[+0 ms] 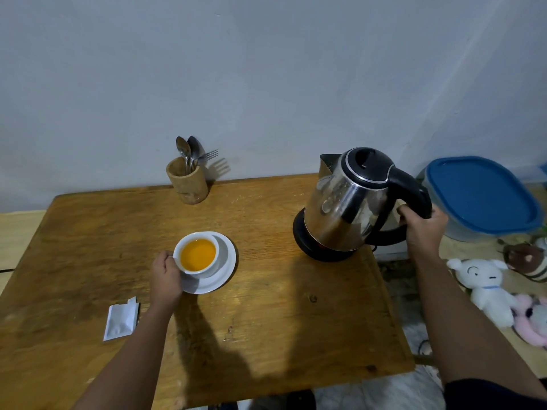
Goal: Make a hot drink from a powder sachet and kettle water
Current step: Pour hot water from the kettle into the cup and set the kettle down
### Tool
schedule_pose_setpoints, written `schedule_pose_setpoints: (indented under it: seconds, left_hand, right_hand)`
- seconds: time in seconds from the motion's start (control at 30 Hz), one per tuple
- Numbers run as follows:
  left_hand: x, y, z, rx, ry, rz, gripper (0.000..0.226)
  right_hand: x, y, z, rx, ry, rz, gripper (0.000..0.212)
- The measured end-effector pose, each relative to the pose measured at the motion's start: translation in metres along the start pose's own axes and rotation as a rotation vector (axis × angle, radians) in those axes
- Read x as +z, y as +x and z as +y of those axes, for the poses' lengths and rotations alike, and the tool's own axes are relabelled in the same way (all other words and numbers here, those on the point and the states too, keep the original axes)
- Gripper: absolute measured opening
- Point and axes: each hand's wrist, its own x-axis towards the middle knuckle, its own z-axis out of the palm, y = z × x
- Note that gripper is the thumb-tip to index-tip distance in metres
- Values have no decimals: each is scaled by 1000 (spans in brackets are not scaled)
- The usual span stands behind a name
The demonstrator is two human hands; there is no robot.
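A white cup (pixel 197 267) holding orange liquid stands on a white saucer (pixel 228 263) near the middle of the wooden table (pixel 266 306). My left hand (pixel 165 275) grips the cup at its left side. A steel kettle (pixel 346 205) with a black lid and handle sits tilted on its black base (pixel 302 238) at the table's right. My right hand (pixel 423 229) is closed around the lower part of the kettle's handle. A torn white sachet (pixel 121 322) lies flat on the table, left of my left forearm.
A wooden holder (pixel 188 182) with spoons and a fork stands at the table's back edge against the wall. Right of the table are a clear container with a blue lid (pixel 479 196) and several plush toys (pixel 488 288). The table's right edge runs just beside the kettle base.
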Motion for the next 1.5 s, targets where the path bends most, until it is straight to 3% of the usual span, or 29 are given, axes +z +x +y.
schedule_pose_setpoints:
  seconds: [0.33, 0.6, 0.73, 1.1, 1.27, 1.43, 1.5]
  left_hand:
    - [1, 1, -2, 12, 8, -4, 24]
    - [-1, 0, -1, 30, 18, -17, 26]
    - [-2, 0, 0, 23, 20, -32, 27]
    - [-1, -2, 4, 19, 16, -21, 26]
    - [-1, -1, 4, 6, 18, -24, 28]
    - [-1, -1, 2, 22, 12, -20, 27]
    - [-1, -1, 3, 19, 16, -14, 27]
  right_hand:
    - [21, 4, -7, -71, -42, -16, 33]
    - [23, 14, -5, -100, -140, -88, 13]
    - [11, 11, -1, -131, -175, -84, 21]
    - [-1, 4, -1, -98, -115, -114, 25]
    - [-7, 8, 5, -92, -47, -223, 31]
    - [-4, 8, 2, -130, 89, -265, 9]
    - [1, 5, 2, -113, 147, -217, 30]
